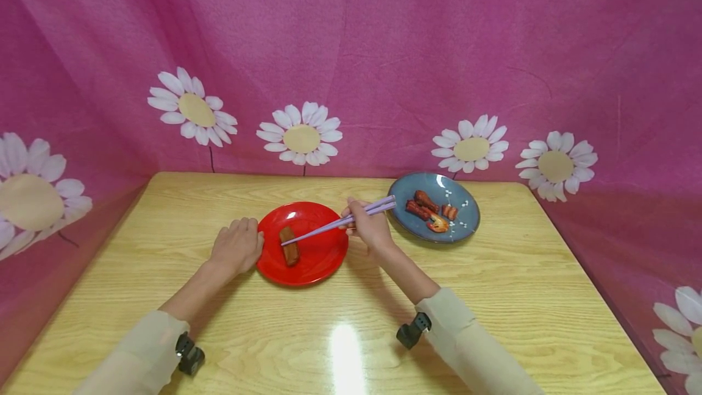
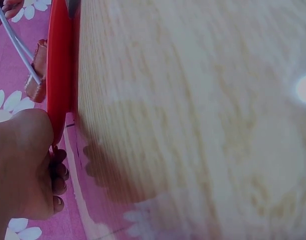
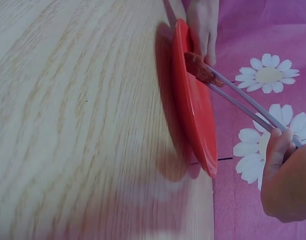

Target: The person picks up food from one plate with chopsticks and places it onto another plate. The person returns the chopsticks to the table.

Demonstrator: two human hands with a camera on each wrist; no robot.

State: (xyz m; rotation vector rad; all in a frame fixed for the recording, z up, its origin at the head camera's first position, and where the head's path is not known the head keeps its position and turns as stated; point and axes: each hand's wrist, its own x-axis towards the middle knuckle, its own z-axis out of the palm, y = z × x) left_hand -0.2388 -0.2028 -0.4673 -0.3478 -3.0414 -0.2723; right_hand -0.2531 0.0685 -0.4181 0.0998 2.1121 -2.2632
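My left hand (image 1: 239, 245) holds the left rim of a red plate (image 1: 323, 261), its fingers curled under the edge in the left wrist view. On the plate lies a brown, oblong piece of food (image 1: 289, 247), like a chunk of meat. From the plate's right side, my right hand (image 1: 366, 222) grips a pair of lilac chopsticks (image 1: 329, 225). The chopstick tips are at the brown piece, overlapping its middle in the head view. In the right wrist view the chopsticks (image 3: 243, 100) reach down to the piece (image 3: 203, 69) from either side.
A blue-grey plate (image 1: 408, 185) with small white blossoms stands at the back right, holding two reddish drumsticks (image 1: 421, 205), an orange-red piece (image 1: 437, 223) and a small striped piece (image 1: 450, 211). Behind the wooden table (image 1: 274, 334) hangs a pink cloth (image 1: 384, 66) with daisies.
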